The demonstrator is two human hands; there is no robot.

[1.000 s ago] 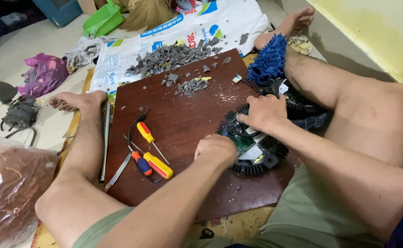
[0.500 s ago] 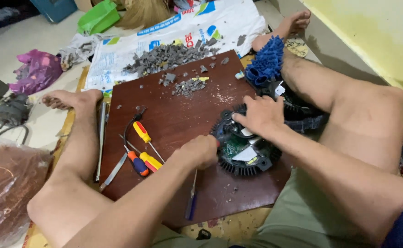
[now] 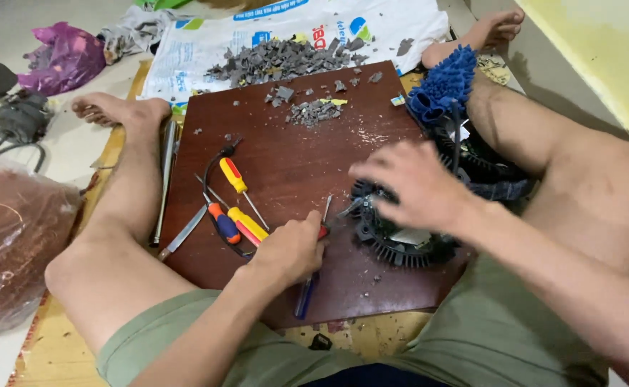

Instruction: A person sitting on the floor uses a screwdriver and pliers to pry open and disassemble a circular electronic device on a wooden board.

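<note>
I sit on the floor with a dark red wooden board [image 3: 293, 165] between my legs. My left hand [image 3: 289, 247] is closed around a screwdriver with a blue handle [image 3: 304, 297]; its metal tip points at a round black finned part [image 3: 400, 240] on the board's right side. My right hand [image 3: 411, 183] lies on top of that part with fingers spread, pressing it down. Beside my left hand lie two yellow-and-red screwdrivers [image 3: 234, 178] and an orange-and-blue one [image 3: 221, 221], with a flat metal blade [image 3: 184, 233] next to them.
Grey broken chips [image 3: 314, 111] are heaped at the board's far edge and on a white printed sack [image 3: 286, 50]. A blue fluffy cloth [image 3: 443, 82] rests on my right shin. A clear bag of copper wire [image 3: 13, 229] sits at left, near a purple bag [image 3: 63, 57].
My left hand has swung the blue-handled screwdriver round so its tip now points at the finned part. My right hand has shifted on top of it.
</note>
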